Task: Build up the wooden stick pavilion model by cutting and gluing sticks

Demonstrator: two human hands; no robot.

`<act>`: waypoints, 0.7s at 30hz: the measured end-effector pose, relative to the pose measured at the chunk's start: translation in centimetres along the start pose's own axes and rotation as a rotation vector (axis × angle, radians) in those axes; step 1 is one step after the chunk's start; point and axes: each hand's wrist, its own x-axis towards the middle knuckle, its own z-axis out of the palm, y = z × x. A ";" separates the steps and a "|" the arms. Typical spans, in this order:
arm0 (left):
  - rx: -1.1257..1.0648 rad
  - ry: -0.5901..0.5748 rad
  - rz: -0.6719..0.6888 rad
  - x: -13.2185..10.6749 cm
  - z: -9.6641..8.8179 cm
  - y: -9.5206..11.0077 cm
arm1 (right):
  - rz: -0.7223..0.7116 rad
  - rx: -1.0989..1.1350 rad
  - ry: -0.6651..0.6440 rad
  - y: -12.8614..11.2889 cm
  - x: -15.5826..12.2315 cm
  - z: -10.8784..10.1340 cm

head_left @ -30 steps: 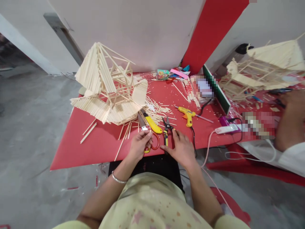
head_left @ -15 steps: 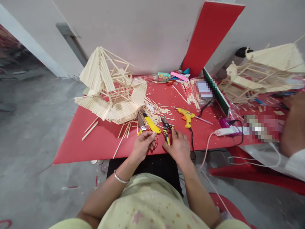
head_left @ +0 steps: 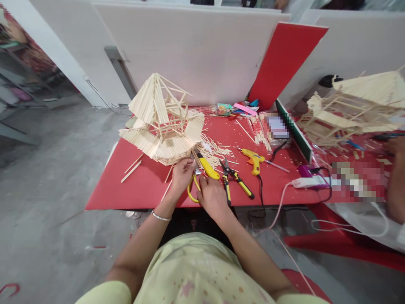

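Pinched fingers of my left hand (head_left: 183,174) hold a small pale piece, too small to name, beside the blades of the yellow-handled scissors (head_left: 190,194). My right hand (head_left: 214,195) is curled at the scissors' handle loops, its fingertips closed on them; part of the grip is hidden. Touching distance away lies a yellow utility knife (head_left: 209,167). Pruning shears (head_left: 226,179) with black and yellow handles rest on the table, handles spread, just right of my right hand. A pavilion-like model of wooden sticks (head_left: 172,145) stands behind my left hand.
Cut sticks (head_left: 218,147) litter the red table (head_left: 110,185). A yellow glue gun (head_left: 254,161) with a cord lies to the right, near a power strip (head_left: 308,182). A green-faced board (head_left: 294,131) stands before another stick model (head_left: 341,114) and a co-worker's arm (head_left: 395,185).
My right hand has left the pruning shears and moved left to the scissors. My left hand has shifted slightly left, towards the stick model. The view has tilted upward.
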 end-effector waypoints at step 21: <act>-0.174 0.076 -0.079 0.0 -4.0 1.2 | 0.095 0.521 0.217 2.0 -4.4 0.3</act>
